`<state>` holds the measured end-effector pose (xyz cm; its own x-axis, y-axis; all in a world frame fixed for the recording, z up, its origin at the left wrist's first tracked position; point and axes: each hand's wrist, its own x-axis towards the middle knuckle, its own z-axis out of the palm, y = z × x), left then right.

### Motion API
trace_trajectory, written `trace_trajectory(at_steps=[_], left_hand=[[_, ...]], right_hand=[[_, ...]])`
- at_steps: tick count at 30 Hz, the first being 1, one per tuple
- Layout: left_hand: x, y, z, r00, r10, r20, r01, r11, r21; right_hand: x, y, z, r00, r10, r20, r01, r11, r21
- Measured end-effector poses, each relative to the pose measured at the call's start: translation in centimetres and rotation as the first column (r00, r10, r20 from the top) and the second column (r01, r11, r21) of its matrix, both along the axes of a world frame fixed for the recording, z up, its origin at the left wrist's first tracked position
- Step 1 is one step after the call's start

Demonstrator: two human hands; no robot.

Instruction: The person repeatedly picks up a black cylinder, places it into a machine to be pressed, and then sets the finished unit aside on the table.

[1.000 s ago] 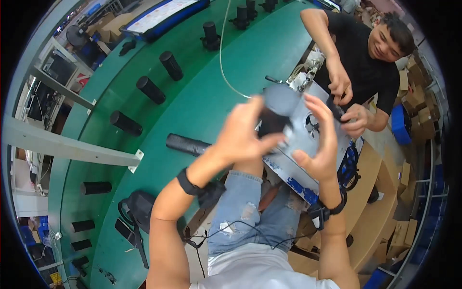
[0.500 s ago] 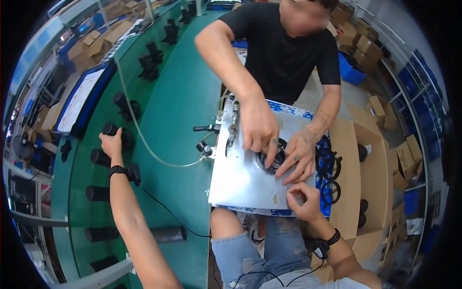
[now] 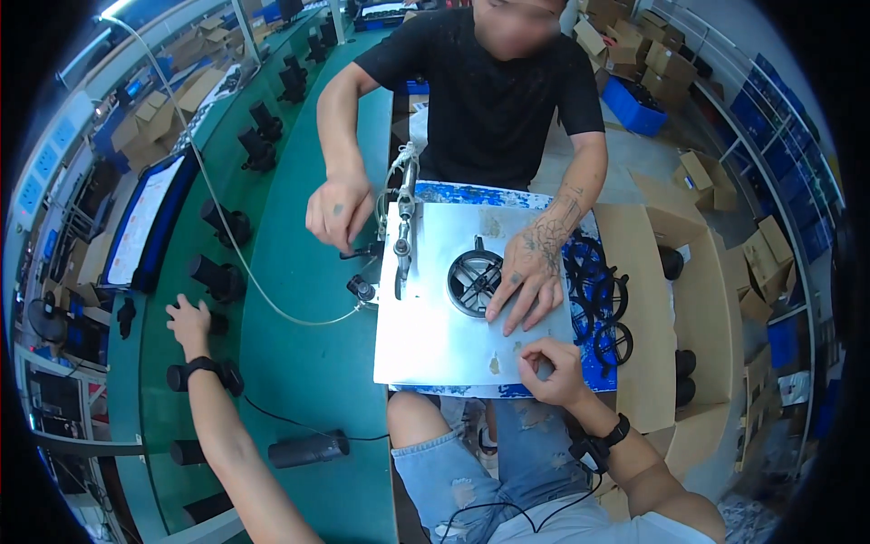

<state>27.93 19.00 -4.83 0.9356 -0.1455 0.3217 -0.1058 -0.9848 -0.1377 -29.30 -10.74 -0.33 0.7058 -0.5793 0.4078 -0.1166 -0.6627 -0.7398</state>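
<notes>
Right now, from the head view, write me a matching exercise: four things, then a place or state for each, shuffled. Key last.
Things
1. Left hand
2. Right hand
3. Black spoked ring
4. Loose black cylinder

Place or state
A. lying on its side on the green tabletop
B. fingers curled, at the near right corner of the metal plate
C. fingers spread, out over the green lane on the left
D. on the metal plate, beside the co-worker's left hand

Pairs: 1-C, 2-B, 3-D, 4-A
</notes>
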Motion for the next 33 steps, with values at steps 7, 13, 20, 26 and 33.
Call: trace_trajectory(at_steps=[7, 13, 20, 26, 33], left_hand=[[-9.0, -1.6, 6.2, 0.965, -0.207, 0.161, 0.218, 0.975, -0.048], [-25.8, -3.0, 16.4, 0.619, -0.733, 0.281, 0.774, 0.508, -0.380], [-43.1, -7.3, 16.7, -0.251, -0.968, -0.014, 0.434, -0.099, -0.895], [-49.8, -10.1, 8.9, 0.248, -0.942, 0.225, -0.034, -0.240, -0.970], [-56.0, -10.0, 5.5, 0.066, -0.994, 0.085, -0.396, -0.105, -0.912]], right_hand=[[-0.9, 0.3, -0.4, 1.000, 0.004, 0.021, -0.004, 1.000, -0.003], [-1.7, 0.9, 0.7, 0.989, -0.015, 0.147, 0.003, 0.997, 0.082], [0.0, 6.1, 1.8, 0.732, 0.580, 0.356, -0.549, 0.194, 0.813], [-4.0, 5.0, 4.5, 0.726, 0.119, 0.677, -0.684, 0.026, 0.729], [-6.6, 3.9, 5.3, 0.755, -0.049, 0.654, -0.624, 0.253, 0.739]])
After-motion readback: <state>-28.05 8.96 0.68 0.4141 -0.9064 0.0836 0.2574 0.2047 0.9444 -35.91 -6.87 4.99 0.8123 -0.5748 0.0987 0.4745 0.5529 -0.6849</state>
